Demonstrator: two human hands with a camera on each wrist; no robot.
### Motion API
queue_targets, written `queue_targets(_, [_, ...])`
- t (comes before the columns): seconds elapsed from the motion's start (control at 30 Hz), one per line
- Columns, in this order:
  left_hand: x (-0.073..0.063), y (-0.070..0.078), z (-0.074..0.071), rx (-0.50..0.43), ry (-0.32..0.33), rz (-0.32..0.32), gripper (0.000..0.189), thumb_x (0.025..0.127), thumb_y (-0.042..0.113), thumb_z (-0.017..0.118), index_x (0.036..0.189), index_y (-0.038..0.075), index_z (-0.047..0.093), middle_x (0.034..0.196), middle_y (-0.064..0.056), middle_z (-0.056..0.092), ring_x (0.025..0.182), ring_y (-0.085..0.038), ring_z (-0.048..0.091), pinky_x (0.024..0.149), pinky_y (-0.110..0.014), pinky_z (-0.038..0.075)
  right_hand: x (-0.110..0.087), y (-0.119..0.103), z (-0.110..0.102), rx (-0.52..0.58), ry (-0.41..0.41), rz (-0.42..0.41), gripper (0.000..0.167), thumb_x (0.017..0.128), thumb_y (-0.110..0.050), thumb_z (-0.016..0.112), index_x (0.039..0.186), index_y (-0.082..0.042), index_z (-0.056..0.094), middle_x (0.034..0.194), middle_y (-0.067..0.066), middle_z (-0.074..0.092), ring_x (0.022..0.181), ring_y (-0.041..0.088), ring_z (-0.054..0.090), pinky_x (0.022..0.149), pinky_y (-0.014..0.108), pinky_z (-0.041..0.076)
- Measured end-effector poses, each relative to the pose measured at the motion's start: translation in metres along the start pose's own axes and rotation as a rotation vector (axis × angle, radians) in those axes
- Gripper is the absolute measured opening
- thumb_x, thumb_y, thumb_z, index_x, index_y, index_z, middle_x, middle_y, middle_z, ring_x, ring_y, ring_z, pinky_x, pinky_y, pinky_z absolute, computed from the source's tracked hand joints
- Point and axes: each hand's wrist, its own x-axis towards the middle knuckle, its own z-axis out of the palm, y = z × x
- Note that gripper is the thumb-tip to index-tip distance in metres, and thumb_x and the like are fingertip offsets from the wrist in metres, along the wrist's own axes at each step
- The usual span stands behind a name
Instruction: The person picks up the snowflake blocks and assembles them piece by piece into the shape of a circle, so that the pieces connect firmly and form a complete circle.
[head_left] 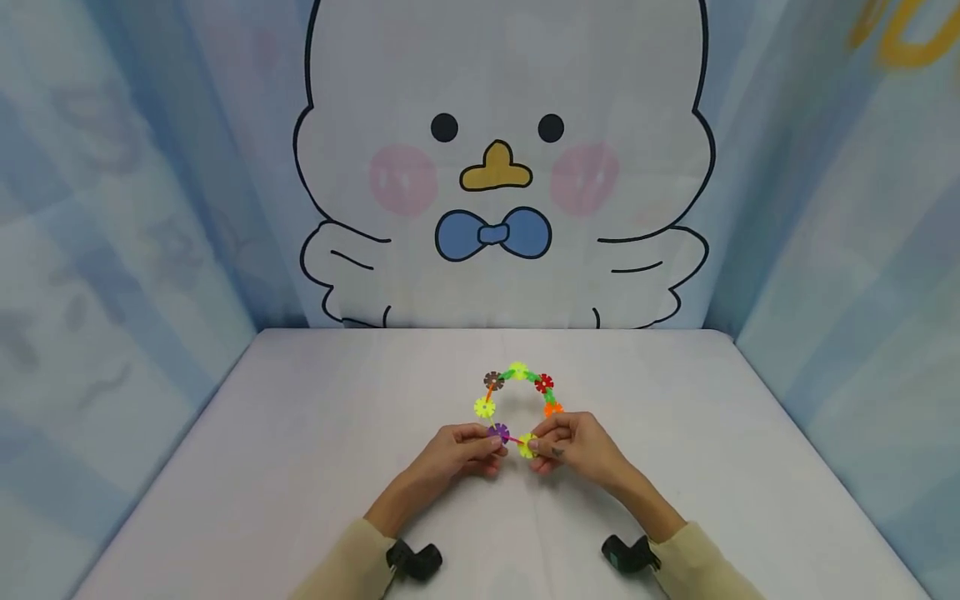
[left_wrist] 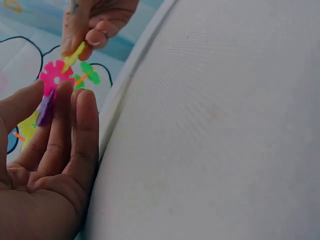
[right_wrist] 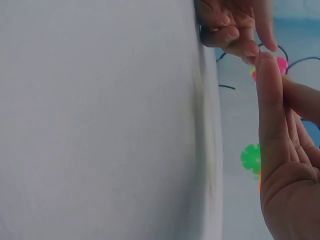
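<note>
A ring of interlocking plastic snowflake discs (head_left: 518,371) is held up between my two hands over the white table. My left hand (head_left: 463,450) pinches a purple disc (head_left: 498,432) at the ring's near side between thumb and fingers. With thumb and fingertips, my right hand (head_left: 576,445) grips a yellow disc (head_left: 526,447). A pink disc (left_wrist: 54,76) joins these two, face-on in the left wrist view and edge-on from the head. Farther round are a brown disc (head_left: 493,381), a red disc (head_left: 544,383) and an orange disc (head_left: 553,409), with green ones between. Fingers hide part of the right side.
The white-covered table (head_left: 300,467) extends around both hands. Behind it hangs a backdrop (head_left: 637,100) with a cartoon bird, and blue curtains (head_left: 112,208) flank both sides. Small black devices (head_left: 416,561) are strapped near the sleeve cuffs.
</note>
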Motion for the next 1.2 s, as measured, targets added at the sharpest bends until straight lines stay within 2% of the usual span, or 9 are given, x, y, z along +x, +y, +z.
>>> queue_targets(0.1, [0.003,0.005,0.004,-0.005,-0.011,-0.008,0.027,0.101,0.022,0.074,0.114,-0.001,0.074,0.107,-0.008,0.081,0.087,-0.012,0.074,0.083,-0.028,0.066,0.004,-0.004,0.003,0.01,0.037,-0.01,0.027,0.099,-0.008,0.075,0.112,0.013,0.066,0.092,0.023,0.079,0.073,0.018,0.079,0.071,0.034,0.068])
queue_targets(0.23, [0.005,0.006,0.011,-0.01,-0.003,-0.007,0.031,0.1,0.02,0.075,0.117,-0.006,0.075,0.095,-0.005,0.082,0.081,-0.01,0.075,0.078,-0.026,0.066,0.008,-0.007,0.009,0.013,0.055,-0.049,0.027,0.098,-0.008,0.076,0.112,0.014,0.067,0.092,0.025,0.079,0.072,0.016,0.078,0.07,0.034,0.068])
queue_targets(0.47, [0.008,0.006,0.015,-0.007,0.036,-0.005,0.03,0.1,0.019,0.075,0.115,-0.008,0.076,0.09,-0.003,0.081,0.074,-0.007,0.071,0.072,-0.023,0.064,0.01,-0.007,0.006,-0.084,0.082,-0.112,0.022,0.099,-0.013,0.075,0.107,0.007,0.072,0.087,0.02,0.079,0.069,0.016,0.076,0.066,0.034,0.067])
queue_targets(0.6, [0.01,0.007,0.015,0.0,0.031,-0.009,0.031,0.099,0.022,0.076,0.115,-0.004,0.077,0.099,-0.007,0.083,0.075,-0.008,0.071,0.074,-0.022,0.064,0.01,-0.006,-0.007,-0.161,0.325,-0.056,0.024,0.103,-0.022,0.071,0.103,0.003,0.072,0.084,0.018,0.072,0.063,0.015,0.066,0.056,0.028,0.06])
queue_targets(0.7, [0.012,0.006,0.015,0.013,-0.008,-0.008,0.032,0.098,0.024,0.077,0.115,-0.003,0.077,0.104,-0.01,0.083,0.076,-0.009,0.072,0.076,-0.022,0.064,0.009,-0.002,-0.014,-0.169,0.484,0.07,0.031,0.105,-0.027,0.068,0.119,0.001,0.069,0.099,0.02,0.07,0.066,0.016,0.063,0.056,0.025,0.055])
queue_targets(0.77, [0.011,0.005,0.014,0.024,-0.024,-0.014,0.032,0.098,0.024,0.077,0.114,-0.004,0.077,0.104,-0.01,0.083,0.075,-0.009,0.071,0.076,-0.022,0.064,0.009,0.002,-0.016,-0.125,0.456,0.142,0.04,0.107,-0.028,0.065,0.134,0.001,0.063,0.118,0.022,0.069,0.076,0.015,0.068,0.063,0.025,0.059])
queue_targets(0.9, [0.005,0.002,0.013,0.036,-0.014,-0.021,0.029,0.099,0.02,0.076,0.112,-0.006,0.077,0.1,-0.009,0.083,0.073,-0.009,0.07,0.074,-0.022,0.064,0.009,0.009,-0.011,0.078,0.246,0.187,0.051,0.109,-0.021,0.061,0.147,0.01,0.049,0.137,0.027,0.065,0.099,0.021,0.077,0.082,0.032,0.067])
queue_targets(1.03, [0.003,0.001,0.014,0.03,-0.008,-0.016,0.031,0.098,0.021,0.077,0.113,-0.006,0.077,0.099,-0.008,0.083,0.073,-0.008,0.07,0.074,-0.022,0.063,0.008,0.01,-0.01,0.206,0.146,0.161,0.04,0.109,-0.015,0.06,0.136,0.013,0.052,0.12,0.018,0.075,0.101,0.02,0.079,0.088,0.034,0.067])
queue_targets(1.2, [0.002,-0.001,0.014,0.026,0.028,-0.014,0.033,0.097,0.027,0.079,0.113,-0.003,0.079,0.1,-0.009,0.083,0.076,-0.009,0.07,0.076,-0.022,0.064,0.006,0.009,-0.011,0.288,0.135,0.127,0.031,0.108,-0.01,0.06,0.128,0.012,0.056,0.103,0.005,0.079,0.091,0.015,0.08,0.087,0.029,0.066])
